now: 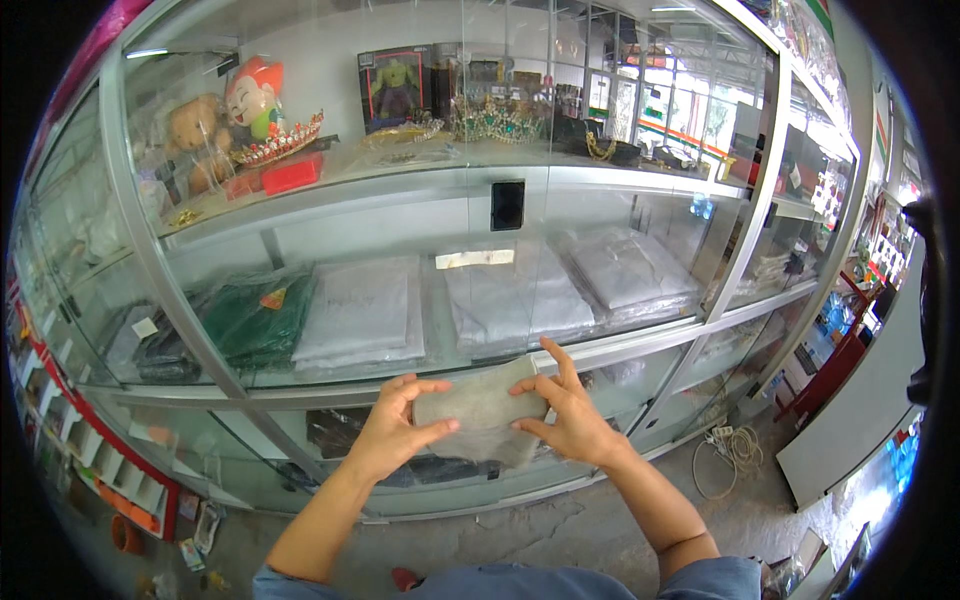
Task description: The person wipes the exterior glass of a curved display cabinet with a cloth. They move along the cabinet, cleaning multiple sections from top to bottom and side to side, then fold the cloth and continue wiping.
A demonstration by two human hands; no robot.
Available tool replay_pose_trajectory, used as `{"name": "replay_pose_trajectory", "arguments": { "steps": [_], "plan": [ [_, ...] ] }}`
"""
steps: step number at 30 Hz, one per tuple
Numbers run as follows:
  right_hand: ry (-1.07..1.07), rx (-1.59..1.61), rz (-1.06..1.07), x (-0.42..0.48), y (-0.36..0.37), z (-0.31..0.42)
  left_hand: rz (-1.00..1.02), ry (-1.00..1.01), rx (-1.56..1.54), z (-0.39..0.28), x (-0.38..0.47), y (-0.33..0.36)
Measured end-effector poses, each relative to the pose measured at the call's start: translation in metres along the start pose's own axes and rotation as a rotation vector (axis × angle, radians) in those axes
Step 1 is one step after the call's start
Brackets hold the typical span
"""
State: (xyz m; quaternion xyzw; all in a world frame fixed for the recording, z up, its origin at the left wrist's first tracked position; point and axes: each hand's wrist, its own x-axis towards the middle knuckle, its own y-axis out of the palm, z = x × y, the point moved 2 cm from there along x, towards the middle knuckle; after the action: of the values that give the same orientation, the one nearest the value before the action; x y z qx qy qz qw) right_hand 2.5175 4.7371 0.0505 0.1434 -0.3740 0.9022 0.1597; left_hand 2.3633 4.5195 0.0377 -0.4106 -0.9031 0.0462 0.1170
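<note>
A folded grey cloth [480, 401] is stretched between my two hands, in front of a glass display cabinet. My left hand [401, 424] pinches its left end between thumb and fingers. At the other end, my right hand [559, 412] grips it with thumb and finger while another finger points up toward the cabinet's metal rail [622, 341]. Part of the cloth hangs below my fingers. Behind it, on the middle shelf, lie bagged white folded garments [360, 311] and a bagged green garment [255, 319].
The upper shelf holds a teddy bear [196, 135], a jewelled red crown [281, 142], a green tiara [502, 124] and a boxed figure [395, 82]. A black lock plate [508, 205] sits on the glass. Coiled cable [739, 454] lies on the concrete floor [525, 547]. A red-edged rack [142, 487] stands left.
</note>
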Motion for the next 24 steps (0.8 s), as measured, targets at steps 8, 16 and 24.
{"name": "replay_pose_trajectory", "arguments": {
  "steps": [8,16,24],
  "plan": [
    [-0.310,-0.261,-0.011,0.067,-0.095,0.072,0.198,0.300,0.739,-0.136,0.028,-0.022],
    [-0.820,-0.494,-0.671,0.181,-0.205,0.177,-0.017,0.659,0.891,-0.327,0.112,-0.086],
    [-1.003,-0.607,-0.976,0.272,-0.267,0.243,-0.804,1.380,1.028,-0.419,0.182,-0.074]
  ]
}}
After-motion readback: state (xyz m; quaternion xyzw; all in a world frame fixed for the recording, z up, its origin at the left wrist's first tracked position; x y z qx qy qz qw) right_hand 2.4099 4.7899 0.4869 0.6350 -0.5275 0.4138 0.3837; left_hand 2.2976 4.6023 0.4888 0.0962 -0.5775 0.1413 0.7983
